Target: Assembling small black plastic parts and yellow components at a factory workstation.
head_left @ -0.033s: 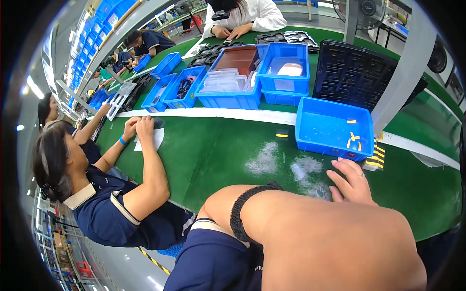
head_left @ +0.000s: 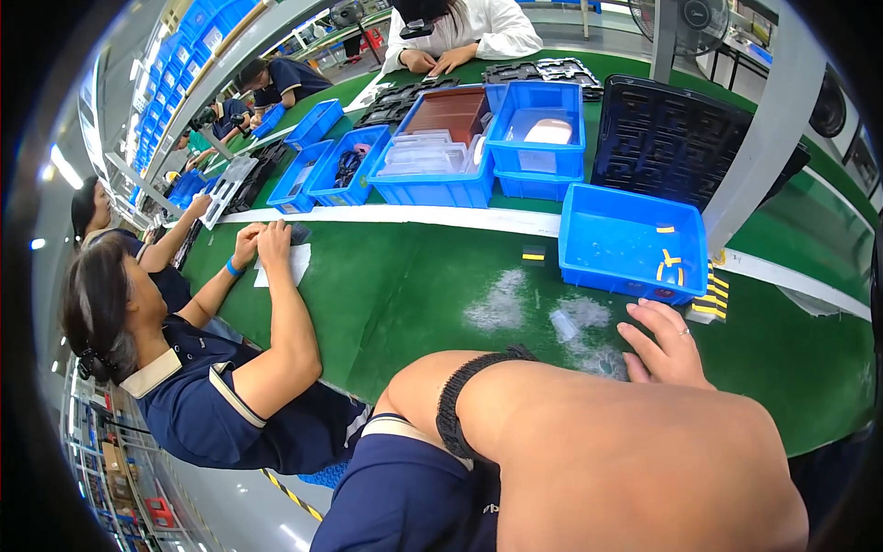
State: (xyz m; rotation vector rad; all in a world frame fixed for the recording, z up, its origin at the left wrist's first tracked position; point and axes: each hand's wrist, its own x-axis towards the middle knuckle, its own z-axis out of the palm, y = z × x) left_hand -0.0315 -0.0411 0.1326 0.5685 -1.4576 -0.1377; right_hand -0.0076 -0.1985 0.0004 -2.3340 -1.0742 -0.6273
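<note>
My left arm, with a black frilly band [head_left: 454,401] round its wrist, bends back close to the camera. The back of my left hand [head_left: 653,460] fills the lower right, its fingers hidden. Farther off, my right hand [head_left: 664,345] rests at the green tabletop [head_left: 395,276] with fingers apart and a ring on one. Nothing shows in its grasp. Just beyond those fingers stands a blue bin [head_left: 589,269] with several small yellow-and-white strips inside. To their left lies a small clear plastic piece [head_left: 563,325] among whitish smudges [head_left: 497,302].
Several blue bins [head_left: 432,189] line the far side, one holding clear cases and a brown tray [head_left: 446,112]. A black slotted tray [head_left: 667,138] leans beside a grey post [head_left: 759,129]. A co-worker [head_left: 230,350] sits at left, hands on the table; another in white [head_left: 460,37] sits opposite.
</note>
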